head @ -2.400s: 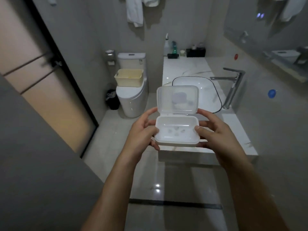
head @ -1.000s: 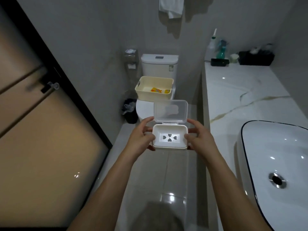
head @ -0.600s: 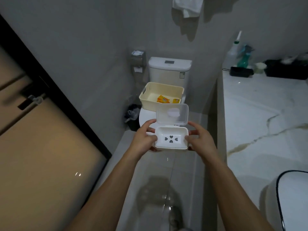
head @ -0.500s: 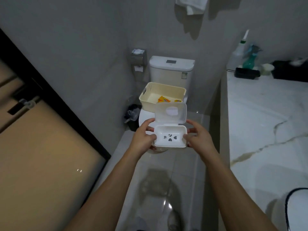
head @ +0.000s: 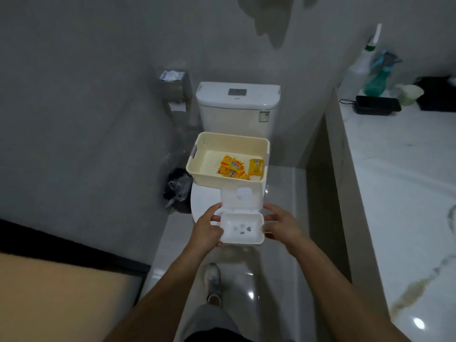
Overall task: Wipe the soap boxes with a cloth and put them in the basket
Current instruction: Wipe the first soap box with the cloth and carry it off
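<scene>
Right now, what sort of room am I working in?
A bathroom, by the look of it: a toilet with a cream basket standing on its lid, a paper holder on the wall, and a marble vanity counter.

Hidden and hazy bits around the hands

Beyond both hands, print on the yellow packets is too blurred to read; the soap box covers the basket wall's lower part.

White soap box held level, lid flipped open upright, just before cream basket parked on toilet lid, yellow packets inside.
</scene>
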Demonstrator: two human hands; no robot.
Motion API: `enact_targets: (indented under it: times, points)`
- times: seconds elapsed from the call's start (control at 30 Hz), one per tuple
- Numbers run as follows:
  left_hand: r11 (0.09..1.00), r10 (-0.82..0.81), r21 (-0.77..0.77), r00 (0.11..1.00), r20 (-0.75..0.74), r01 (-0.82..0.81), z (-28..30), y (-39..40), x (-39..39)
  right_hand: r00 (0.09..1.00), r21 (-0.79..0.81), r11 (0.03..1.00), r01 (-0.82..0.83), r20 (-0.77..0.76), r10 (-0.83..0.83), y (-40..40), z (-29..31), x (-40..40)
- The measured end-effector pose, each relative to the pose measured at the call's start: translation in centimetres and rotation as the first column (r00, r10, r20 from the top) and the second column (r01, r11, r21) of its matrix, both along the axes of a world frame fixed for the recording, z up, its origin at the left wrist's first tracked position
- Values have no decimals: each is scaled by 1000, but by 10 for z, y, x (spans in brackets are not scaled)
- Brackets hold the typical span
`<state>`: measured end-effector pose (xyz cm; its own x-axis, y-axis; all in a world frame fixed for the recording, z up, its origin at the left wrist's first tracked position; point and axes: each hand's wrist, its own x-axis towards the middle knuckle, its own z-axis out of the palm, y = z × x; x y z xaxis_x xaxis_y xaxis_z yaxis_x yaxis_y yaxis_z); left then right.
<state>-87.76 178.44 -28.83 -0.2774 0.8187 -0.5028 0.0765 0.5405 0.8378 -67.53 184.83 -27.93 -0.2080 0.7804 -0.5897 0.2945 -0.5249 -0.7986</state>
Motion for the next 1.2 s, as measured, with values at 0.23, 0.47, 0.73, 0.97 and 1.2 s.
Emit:
enact_targets:
  times: [0.23, 0.47, 0.73, 0.97, 1.2]
  points:
    - [977, -129, -154, 985, 112, 145, -65, 94, -61, 993, -146, 982, 120, 36, -116, 66, -61, -53]
    - [949, -177, -241, 976, 125, 202, -139, 146, -84, 984, -283, 942, 181, 44, -175, 103, -139, -78]
    - [924, -177, -332, 982, 71, 191, -226, 177, -81, 987, -389, 908, 158, 34, -157, 141, -234, -81]
    - [919, -187, -351, 982, 19, 182, -262, 191, -81, 991, -399, 907, 133, 45, -125, 158, -272, -81]
    - [926, -213, -322, 977, -14, 198, -270, 197, -80, 994, -357, 928, 108, 61, -93, 161, -283, -81]
